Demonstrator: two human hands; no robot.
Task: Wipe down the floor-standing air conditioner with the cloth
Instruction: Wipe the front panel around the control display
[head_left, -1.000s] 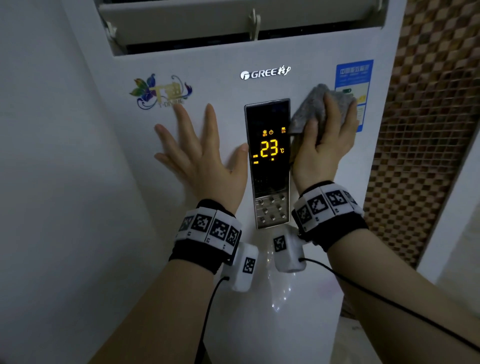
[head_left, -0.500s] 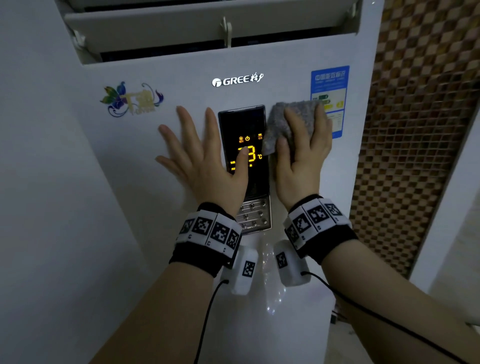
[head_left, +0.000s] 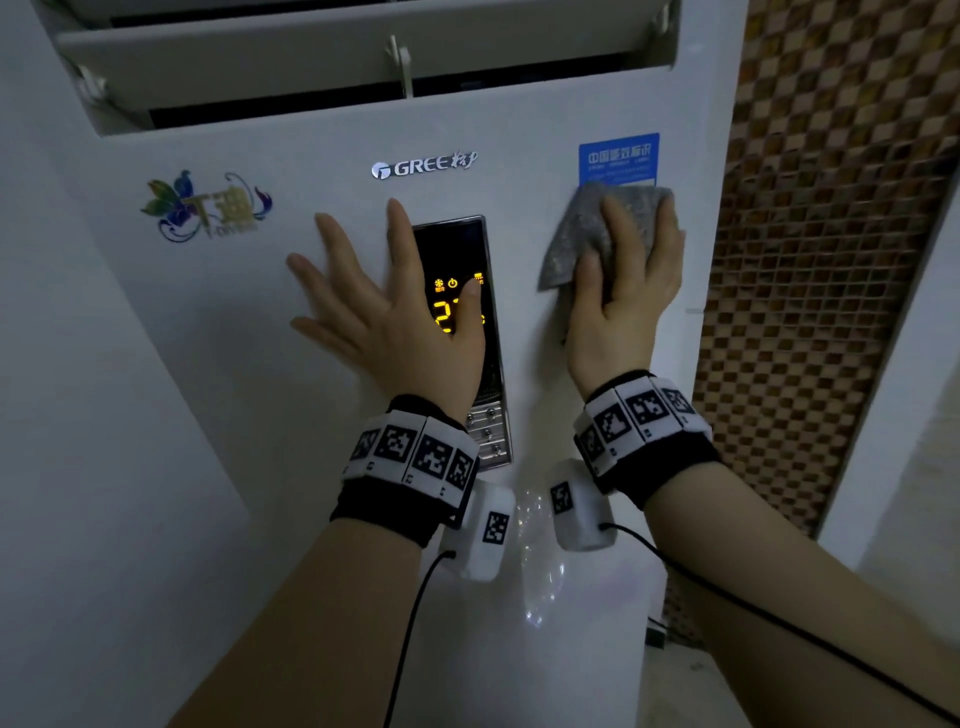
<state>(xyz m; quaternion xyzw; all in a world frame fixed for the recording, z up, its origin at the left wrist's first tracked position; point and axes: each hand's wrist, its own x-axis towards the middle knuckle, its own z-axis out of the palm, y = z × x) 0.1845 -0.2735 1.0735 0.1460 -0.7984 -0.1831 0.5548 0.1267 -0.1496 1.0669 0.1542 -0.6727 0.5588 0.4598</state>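
The white floor-standing air conditioner (head_left: 322, 467) fills the middle of the view, with its louvres at the top. My right hand (head_left: 628, 306) presses a grey cloth (head_left: 576, 234) flat against the front panel, right of the black control display (head_left: 457, 249) and just under a blue label (head_left: 618, 156). My left hand (head_left: 395, 317) lies flat on the panel with fingers spread, its thumb over the lit orange digits. Both wrists wear black bands with marker tags and cabled white boxes.
A white wall (head_left: 78, 467) stands close on the left of the unit. A brown mosaic-tiled strip (head_left: 810, 260) runs down the right, with a white frame (head_left: 893, 415) beyond it. Silver buttons (head_left: 488, 431) sit below the display.
My right hand has slid the cloth from beside the display to the right, under the blue label. My left hand has stayed flat on the panel. The view has drawn closer.
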